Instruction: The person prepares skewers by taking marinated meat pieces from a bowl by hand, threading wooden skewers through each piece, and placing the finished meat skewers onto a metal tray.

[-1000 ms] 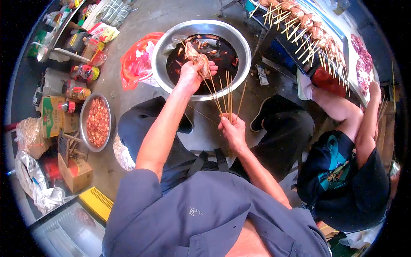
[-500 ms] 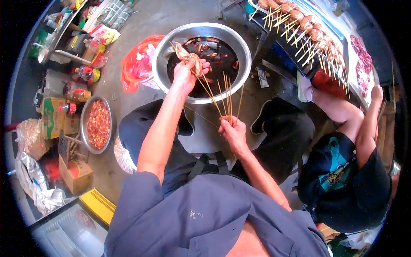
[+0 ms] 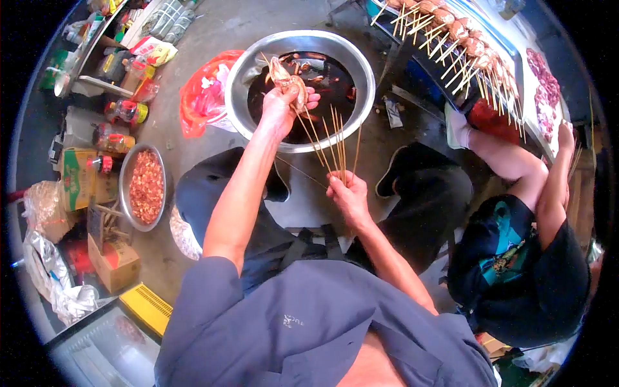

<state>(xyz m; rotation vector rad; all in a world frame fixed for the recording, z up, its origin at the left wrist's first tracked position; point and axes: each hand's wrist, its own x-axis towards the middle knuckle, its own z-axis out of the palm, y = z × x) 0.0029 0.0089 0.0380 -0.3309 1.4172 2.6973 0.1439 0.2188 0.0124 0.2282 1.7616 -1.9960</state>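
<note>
Over the metal basin [image 3: 236, 97], my left hand [image 3: 278, 111] is closed on a brown piece of meat [image 3: 291, 87], with its fingertips showing on the right side. Thin skewers run through the meat and stick out toward my right hand. My right hand [image 3: 349, 195] pinches a loose fan of bamboo skewers [image 3: 340, 145] just in front of the basin, points upward. Dark liquid [image 3: 322, 82] with pieces floating in it fills the basin.
A red plastic bag [image 3: 205, 97] lies against the basin's left side. Further left stands a bowl of chopped reddish food [image 3: 147, 187]. Skewered meat [image 3: 459, 31] lines a tray at upper right, beside a seated person's leg [image 3: 506, 155]. Bottles [image 3: 127, 111] and boxes crowd the left.
The skewers in the meat have shifted slightly up and left, away from my right hand. Both hands keep their hold. The whole view has moved a little.
</note>
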